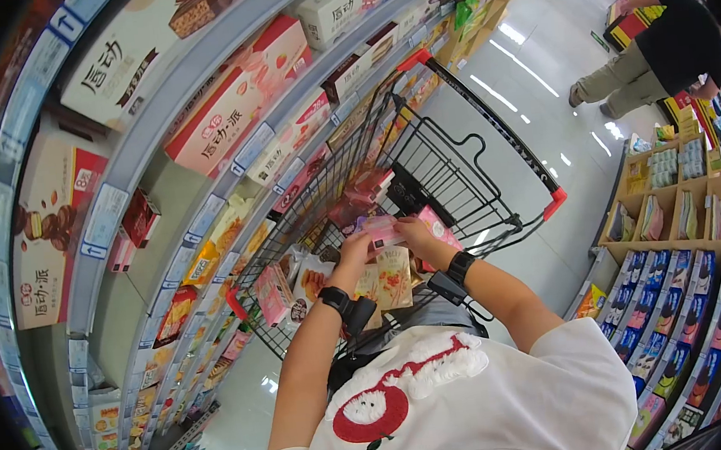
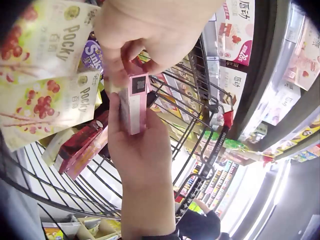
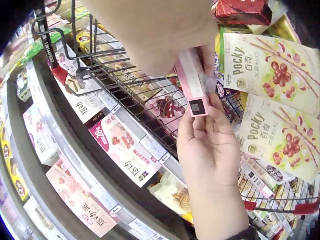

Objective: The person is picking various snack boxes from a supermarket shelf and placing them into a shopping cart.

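Note:
Both hands hold a slim pink box (image 1: 381, 230) over a black wire shopping cart (image 1: 489, 121) with red handle ends. My left hand (image 1: 352, 250) pinches one end and my right hand (image 1: 413, 233) grips the other. In the left wrist view the pink box (image 2: 136, 100) shows a small printed code, with the right hand (image 2: 140, 150) under it and the left hand (image 2: 150, 30) above. The right wrist view shows the same box (image 3: 192, 90) between both hands. Pale green Pocky boxes (image 3: 280, 70) and dark red boxes (image 2: 82, 145) lie in the cart below.
Shelves of boxed snacks (image 1: 228, 116) run close along the left of the cart. A low display of packets (image 1: 680, 211) stands at the right. Another person (image 1: 665, 57) bends over further down the glossy aisle floor (image 1: 533, 122).

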Available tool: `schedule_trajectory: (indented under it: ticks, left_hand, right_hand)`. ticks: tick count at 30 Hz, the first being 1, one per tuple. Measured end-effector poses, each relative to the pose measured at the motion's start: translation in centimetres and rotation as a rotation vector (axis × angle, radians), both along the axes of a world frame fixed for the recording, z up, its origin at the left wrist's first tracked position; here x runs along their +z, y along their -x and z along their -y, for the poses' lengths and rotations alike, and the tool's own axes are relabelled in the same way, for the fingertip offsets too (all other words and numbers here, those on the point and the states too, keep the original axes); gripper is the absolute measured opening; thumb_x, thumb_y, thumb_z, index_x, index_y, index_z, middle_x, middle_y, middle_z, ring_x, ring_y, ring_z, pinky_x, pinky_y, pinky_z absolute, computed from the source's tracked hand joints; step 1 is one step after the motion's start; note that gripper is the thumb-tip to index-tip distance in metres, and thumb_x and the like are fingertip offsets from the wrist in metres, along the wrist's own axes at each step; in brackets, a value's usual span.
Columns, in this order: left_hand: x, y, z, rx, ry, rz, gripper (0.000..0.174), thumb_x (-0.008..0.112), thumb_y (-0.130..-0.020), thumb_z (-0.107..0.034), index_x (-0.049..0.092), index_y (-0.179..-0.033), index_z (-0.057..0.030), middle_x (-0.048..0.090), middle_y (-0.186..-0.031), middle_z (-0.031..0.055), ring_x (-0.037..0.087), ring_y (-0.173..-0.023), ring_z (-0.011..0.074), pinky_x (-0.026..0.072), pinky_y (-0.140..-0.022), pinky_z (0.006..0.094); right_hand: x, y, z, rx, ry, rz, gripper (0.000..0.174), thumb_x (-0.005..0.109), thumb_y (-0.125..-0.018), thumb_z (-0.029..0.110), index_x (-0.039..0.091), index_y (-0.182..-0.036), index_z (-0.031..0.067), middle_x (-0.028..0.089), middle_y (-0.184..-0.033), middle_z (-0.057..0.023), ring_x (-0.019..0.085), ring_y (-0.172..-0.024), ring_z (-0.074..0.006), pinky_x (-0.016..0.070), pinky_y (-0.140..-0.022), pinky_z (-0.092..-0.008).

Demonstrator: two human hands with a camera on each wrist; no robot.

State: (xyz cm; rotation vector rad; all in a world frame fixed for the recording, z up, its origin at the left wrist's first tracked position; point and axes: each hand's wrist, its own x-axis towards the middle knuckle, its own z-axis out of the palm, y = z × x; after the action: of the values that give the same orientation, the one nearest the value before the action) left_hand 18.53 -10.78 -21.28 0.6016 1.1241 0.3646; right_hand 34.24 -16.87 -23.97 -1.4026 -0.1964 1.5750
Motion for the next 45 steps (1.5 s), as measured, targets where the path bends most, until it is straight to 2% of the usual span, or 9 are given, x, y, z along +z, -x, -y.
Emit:
schedule_trajectory:
  ticks: [8, 10, 12, 15, 20, 28, 33, 36, 45]
  left_hand:
    - [-2.6, -0.5, 0.3, -0.021, 0.084, 0.047, 0.018, 0.048, -0.084, -0.013, 0.054, -0.1, -0.0068, 0.057, -0.093, 0.0045, 0.056, -0.084, 0.0166, 0.0488, -0.073, 0.0306]
    - [-1.5, -0.5, 0.6, -0.077, 0.058, 0.019, 0.019, 0.049, -0.084, -0.015, 0.053, -0.101, -0.0079, 0.057, -0.094, 0.0044, 0.056, -0.086, 0.0167, 0.0481, -0.074, 0.0312]
    - [0.1, 0.0, 0.8, -0.151, 0.022, -0.01, 0.022, 0.049, -0.082, -0.016, 0.055, -0.103, -0.0082, 0.056, -0.087, 0.002, 0.055, -0.073, 0.0117, 0.0483, -0.068, 0.0274]
    - [1.9, 1.5, 0.8, -0.249, -0.091, -0.05, 0.026, 0.052, -0.081, -0.02, 0.056, -0.103, -0.0069, 0.059, -0.09, 0.0008, 0.056, -0.074, 0.0119, 0.0459, -0.067, 0.0243]
    - [2.9, 8.6, -1.8, -0.256, -0.706, -0.129, 0.024, 0.05, -0.084, -0.01, 0.054, -0.106, -0.0001, 0.06, -0.094, 0.007, 0.057, -0.084, 0.0139, 0.0456, -0.074, 0.026]
    - [20.0, 28.2, -6.5, 0.488, -1.316, -0.241, 0.013, 0.045, -0.084, -0.002, 0.056, -0.091, -0.0028, 0.056, -0.084, 0.0021, 0.052, -0.079, 0.0102, 0.0419, -0.073, 0.0232]
    - [20.7, 38.4, -11.9, 0.838, -1.201, -0.126, 0.021, 0.049, -0.081, -0.008, 0.054, -0.102, -0.0052, 0.055, -0.102, 0.0036, 0.051, -0.095, 0.0134, 0.0392, -0.082, 0.0279]
    - [22.8, 40.1, -12.7, 0.776, -0.814, -0.117, 0.037, 0.052, -0.08, -0.015, 0.047, -0.115, -0.0068, 0.048, -0.118, 0.0056, 0.044, -0.108, 0.0159, 0.0339, -0.09, 0.0319]
    - [19.6, 41.8, -16.8, 0.517, -0.8, 0.062, 0.046, 0.046, -0.085, -0.032, 0.039, -0.125, -0.0114, 0.039, -0.129, 0.0004, 0.031, -0.121, 0.0147, 0.0226, -0.099, 0.0334]
  right_hand:
    - [-1.2, -0.8, -0.3, 0.044, 0.051, 0.062, 0.039, 0.054, -0.076, 0.015, 0.051, -0.11, -0.0013, 0.056, -0.094, -0.0105, 0.056, -0.087, -0.023, 0.0483, -0.07, -0.0339]
    - [-1.4, -0.5, -0.6, 0.345, 0.116, 0.877, 0.03, 0.056, -0.071, 0.018, 0.06, -0.096, 0.0018, 0.06, -0.088, -0.0165, 0.058, -0.087, -0.0291, 0.0478, -0.072, -0.0368]
    - [0.3, -0.4, -0.6, 0.662, 0.012, 1.253, 0.03, 0.056, -0.07, 0.021, 0.061, -0.097, 0.0072, 0.06, -0.091, -0.0178, 0.056, -0.089, -0.0338, 0.0448, -0.077, -0.0399]
    - [5.4, 1.8, -0.8, 0.614, -0.325, 1.689, 0.032, 0.057, -0.07, 0.023, 0.059, -0.097, 0.0068, 0.059, -0.094, -0.0172, 0.054, -0.093, -0.0341, 0.0412, -0.082, -0.0417]
    - [13.1, 8.5, -3.7, 0.823, -0.585, 1.424, 0.037, 0.058, -0.07, 0.023, 0.054, -0.1, 0.0018, 0.055, -0.1, -0.019, 0.051, -0.094, -0.0351, 0.0413, -0.082, -0.0409]
    - [22.7, 25.9, -11.6, 0.698, -1.195, 1.109, 0.028, 0.058, -0.071, 0.017, 0.057, -0.095, 0.0034, 0.059, -0.089, -0.0159, 0.054, -0.089, -0.0316, 0.0439, -0.077, -0.039]
    - [26.9, 35.7, -16.5, 0.487, -1.219, 0.957, 0.032, 0.058, -0.072, 0.021, 0.057, -0.098, 0.0033, 0.058, -0.092, -0.0188, 0.056, -0.087, -0.0323, 0.044, -0.075, -0.0385]
    - [25.2, 39.3, -21.2, 0.399, -1.149, 0.966, 0.038, 0.058, -0.071, 0.025, 0.056, -0.101, 0.0024, 0.058, -0.094, -0.0202, 0.056, -0.088, -0.0334, 0.0434, -0.076, -0.0385]
    - [20.5, 42.9, -28.7, 0.277, -1.05, 0.922, 0.048, 0.06, -0.07, 0.03, 0.054, -0.108, 0.0005, 0.055, -0.107, -0.024, 0.051, -0.104, -0.0358, 0.041, -0.087, -0.0374]
